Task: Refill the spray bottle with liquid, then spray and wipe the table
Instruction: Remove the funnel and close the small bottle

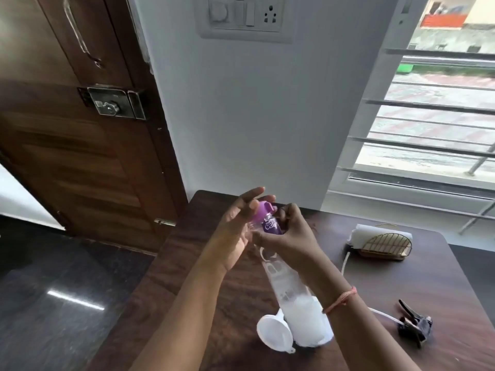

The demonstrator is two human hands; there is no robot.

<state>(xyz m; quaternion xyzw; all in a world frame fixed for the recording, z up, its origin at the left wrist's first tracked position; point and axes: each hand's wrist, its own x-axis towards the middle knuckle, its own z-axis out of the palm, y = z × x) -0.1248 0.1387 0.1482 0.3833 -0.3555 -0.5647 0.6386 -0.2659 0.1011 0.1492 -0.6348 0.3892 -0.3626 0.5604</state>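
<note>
- A clear bottle (270,266) with a purple cap (263,208) and a purple label (271,226) is held tilted above the bench (187,277), near its far left corner.
- The label carries white lettering that starts "cal"; the rest is hidden by fingers.
- The right hand (290,236) is wrapped around the neck of the bottle, just under the cap. A pink thread (341,301) circles that wrist.
- The left hand (237,231) is spread open, its palm and fingers against the cap's side; it grips nothing.
- Below the bottle stands a clear spray bottle (308,322) without its head, cloudy white inside.
- A white funnel (273,332) lies tipped on its side, touching that bottle's left.
- The dark trigger spray head (413,326) lies on the bench to the right, its thin tube (380,311) pointing back toward the bottle.
- Farther back, a white folded cloth (375,232) sits beside a gold wire holder (385,246).
- The bench is dark brown wood grain.
- A white wall rises behind it, bearing a switch panel (245,18) with a socket.
- A brown wooden door (80,143) with a metal latch (115,103) stands left, over dark glossy floor (53,290).
- A barred window (434,124) is on the right.
</note>
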